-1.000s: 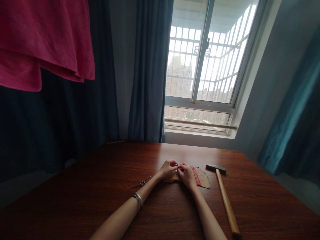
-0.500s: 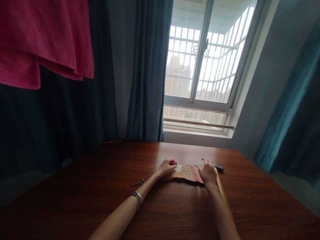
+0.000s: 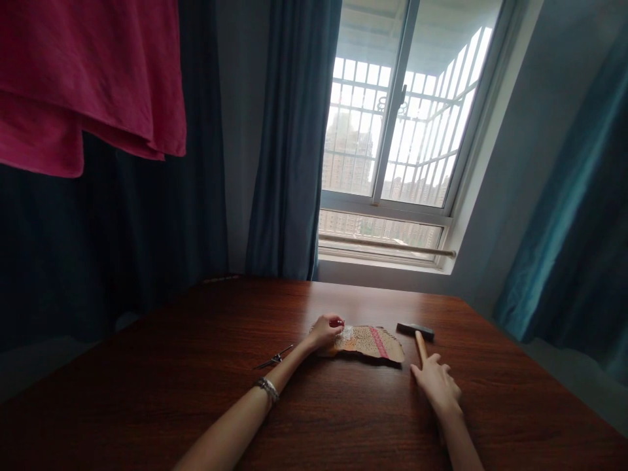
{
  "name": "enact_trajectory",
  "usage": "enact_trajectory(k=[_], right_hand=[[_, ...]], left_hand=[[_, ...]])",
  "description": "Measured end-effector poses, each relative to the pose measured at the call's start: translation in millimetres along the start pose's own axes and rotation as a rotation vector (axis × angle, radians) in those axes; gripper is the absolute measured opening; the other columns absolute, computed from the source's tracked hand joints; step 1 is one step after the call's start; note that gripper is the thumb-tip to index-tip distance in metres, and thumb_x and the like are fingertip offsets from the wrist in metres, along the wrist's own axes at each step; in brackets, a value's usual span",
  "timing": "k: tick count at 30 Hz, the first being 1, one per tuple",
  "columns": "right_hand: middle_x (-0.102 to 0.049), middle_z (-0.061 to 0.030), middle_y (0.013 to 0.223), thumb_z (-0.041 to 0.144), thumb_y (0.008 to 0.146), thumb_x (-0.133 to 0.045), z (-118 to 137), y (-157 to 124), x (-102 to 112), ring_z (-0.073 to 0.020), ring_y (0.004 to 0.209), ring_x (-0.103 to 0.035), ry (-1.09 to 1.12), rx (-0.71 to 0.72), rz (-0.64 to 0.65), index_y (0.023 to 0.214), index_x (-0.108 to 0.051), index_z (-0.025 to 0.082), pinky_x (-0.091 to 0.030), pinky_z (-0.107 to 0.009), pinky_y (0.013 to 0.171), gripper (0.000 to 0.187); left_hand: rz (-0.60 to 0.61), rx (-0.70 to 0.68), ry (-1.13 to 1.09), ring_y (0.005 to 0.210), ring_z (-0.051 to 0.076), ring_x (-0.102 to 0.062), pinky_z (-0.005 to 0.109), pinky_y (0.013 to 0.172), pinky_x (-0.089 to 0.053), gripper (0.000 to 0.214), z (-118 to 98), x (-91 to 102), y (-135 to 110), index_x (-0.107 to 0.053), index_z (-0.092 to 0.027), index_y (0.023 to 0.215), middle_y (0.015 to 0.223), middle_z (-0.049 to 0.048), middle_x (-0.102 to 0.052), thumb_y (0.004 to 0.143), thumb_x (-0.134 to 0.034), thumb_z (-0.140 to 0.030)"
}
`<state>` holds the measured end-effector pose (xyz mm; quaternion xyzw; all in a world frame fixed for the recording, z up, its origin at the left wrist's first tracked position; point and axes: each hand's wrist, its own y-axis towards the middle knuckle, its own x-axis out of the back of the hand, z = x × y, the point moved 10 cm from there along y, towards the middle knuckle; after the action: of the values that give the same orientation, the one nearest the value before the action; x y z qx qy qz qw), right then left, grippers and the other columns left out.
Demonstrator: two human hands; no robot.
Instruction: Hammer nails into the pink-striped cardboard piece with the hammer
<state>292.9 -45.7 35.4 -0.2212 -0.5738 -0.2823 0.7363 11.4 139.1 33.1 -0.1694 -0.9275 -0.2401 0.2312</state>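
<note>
My left hand [image 3: 327, 331] rests at the left end of a flat cardboard piece [image 3: 363, 341], its fingertips pinched together. Dark red shows at those fingertips; whatever they hold is too small to make out. Dark dots, an orange patch and a pink-red band mark the cardboard, and a whitish patch lies close to the fingertips. On the right lies a hammer [image 3: 415, 331] with a dark head and a wooden handle. My right hand [image 3: 438, 384] is over the handle, thumb stretched to the left and fingers apart. It hides the handle's lower part.
A thin dark metal tool [image 3: 275, 358], perhaps a compass, lies left of the cardboard on the brown wooden table [image 3: 353, 418]. Beyond the table's far edge are blue curtains [image 3: 287, 163] and a barred window [image 3: 387, 131]. A pink cloth [image 3: 98, 85] hangs at upper left.
My right hand has left the cardboard's right end and moved right and toward me, onto the hammer handle. The hammer head is now uncovered. My left hand keeps its pinch in place.
</note>
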Motion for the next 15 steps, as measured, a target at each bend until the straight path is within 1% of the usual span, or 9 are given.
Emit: enact_trajectory(k=[2, 4, 8, 10, 13, 15], right_hand=[[-0.055, -0.0311, 0.105, 0.043, 0.081, -0.041, -4.8, -1.6, 0.9, -0.0358, 0.093, -0.06, 0.032, -0.005, 0.017, 0.114, -0.041, 0.0, -0.044, -0.042, 0.069, 0.054], [-0.058, -0.031, 0.102, 0.043, 0.081, -0.039, -12.0, -3.4, 0.2, -0.0365, 0.095, -0.059, 0.077, -0.009, 0.059, 0.112, -0.044, -0.001, -0.044, -0.043, 0.069, 0.054], [-0.062, -0.0266, 0.1, 0.045, 0.081, -0.038, -22.2, -12.1, -1.7, -0.0365, 0.095, -0.06, 0.11, -0.002, 0.122, 0.102, -0.054, 0.005, -0.044, -0.044, 0.07, 0.049], [-0.063, -0.0262, 0.098, 0.043, 0.081, -0.036, -21.0, -18.7, -0.5, -0.0361, 0.092, -0.061, 0.098, 0.01, 0.11, 0.099, -0.056, 0.006, -0.045, -0.044, 0.07, 0.046], [-0.063, -0.0289, 0.092, 0.038, 0.085, -0.029, -16.4, -27.5, 4.9, -0.0361, 0.089, -0.063, 0.083, 0.019, 0.04, 0.1, -0.055, 0.001, -0.045, -0.044, 0.07, 0.047], [-0.064, -0.0287, 0.088, 0.035, 0.086, -0.023, -14.0, -30.2, 5.2, -0.0363, 0.086, -0.063, 0.105, 0.028, 0.025, 0.101, -0.053, 0.0, -0.046, -0.044, 0.069, 0.048]], left_hand=[[-0.001, -0.001, -0.004, 0.073, 0.015, -0.059, 0.024, 0.069, -0.045, 0.019, -0.4, -0.1, -0.2, -0.065, -0.014, 0.078, 0.078, 0.0041, -0.066, 0.067, -0.055, -0.026], [0.005, -0.006, -0.028, 0.074, 0.015, -0.06, 0.024, 0.069, -0.045, 0.018, -1.5, -0.6, -0.5, -0.065, -0.014, 0.078, 0.078, 0.0041, -0.066, 0.068, -0.055, -0.025], [0.006, -0.006, -0.045, 0.074, 0.015, -0.06, 0.024, 0.069, -0.046, 0.017, -4.9, 0.6, -1.5, -0.065, -0.014, 0.077, 0.078, 0.0037, -0.065, 0.068, -0.055, -0.024], [0.003, -0.012, -0.031, 0.073, 0.015, -0.06, 0.023, 0.069, -0.045, 0.017, -8.0, 2.2, -2.1, -0.065, -0.014, 0.077, 0.077, 0.0036, -0.065, 0.068, -0.056, -0.024], [0.001, -0.007, -0.012, 0.072, 0.014, -0.059, 0.023, 0.067, -0.045, 0.016, -11.2, 3.9, -2.9, -0.066, -0.014, 0.076, 0.076, 0.0037, -0.064, 0.068, -0.055, -0.023], [0.001, 0.003, -0.01, 0.072, 0.014, -0.059, 0.023, 0.066, -0.045, 0.016, -11.5, 4.3, -3.1, -0.065, -0.013, 0.075, 0.076, 0.0039, -0.064, 0.067, -0.056, -0.023]])
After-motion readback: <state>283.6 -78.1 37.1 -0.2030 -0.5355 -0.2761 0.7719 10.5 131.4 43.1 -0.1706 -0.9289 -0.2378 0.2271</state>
